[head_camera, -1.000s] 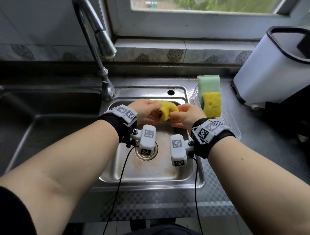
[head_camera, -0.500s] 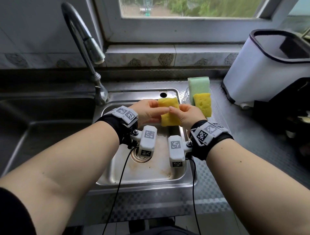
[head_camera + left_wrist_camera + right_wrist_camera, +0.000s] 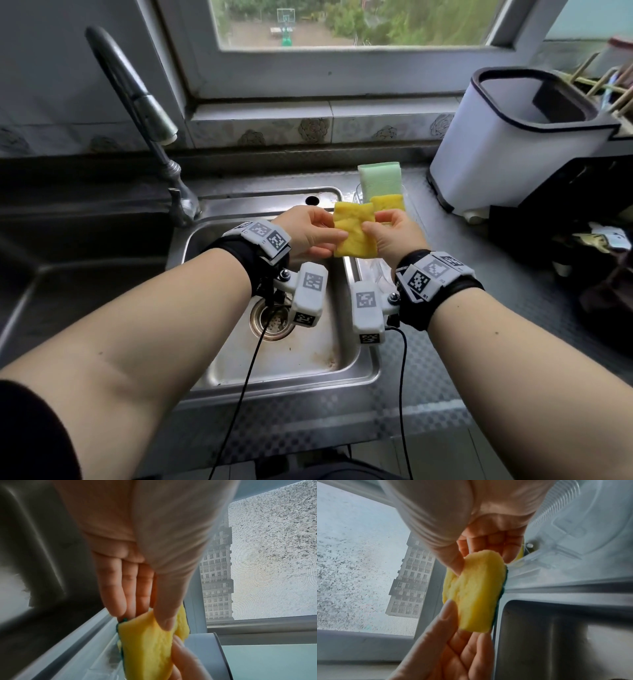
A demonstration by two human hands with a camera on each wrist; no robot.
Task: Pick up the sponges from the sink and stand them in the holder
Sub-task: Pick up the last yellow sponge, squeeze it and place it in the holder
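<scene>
A yellow sponge [image 3: 354, 230] with a green scouring back is held upright over the right rim of the sink [image 3: 368, 371]. My left hand [image 3: 310, 233] pinches its left side, thumb in front and fingers behind, also seen in the left wrist view on the sponge [image 3: 150, 642]. My right hand [image 3: 394, 236] pinches its right side; the right wrist view shows the thumb and fingers on the sponge [image 3: 477, 592]. Just behind, a clear holder [image 3: 416, 222] on the counter keeps a light green sponge [image 3: 380, 180] and a second yellow sponge [image 3: 388, 202] standing.
A tall faucet [image 3: 137, 102] rises at the sink's back left. A white bin [image 3: 513, 137] stands on the counter at the right, beside dark clutter [image 3: 582, 246]. The drain [image 3: 272, 318] lies under my left wrist. A second, darker basin [image 3: 51, 274] lies at the left.
Both hands have carried the yellow sponge up and to the right, from over the basin to the sink's right rim near the holder. The bent sponge has been straightened upright.
</scene>
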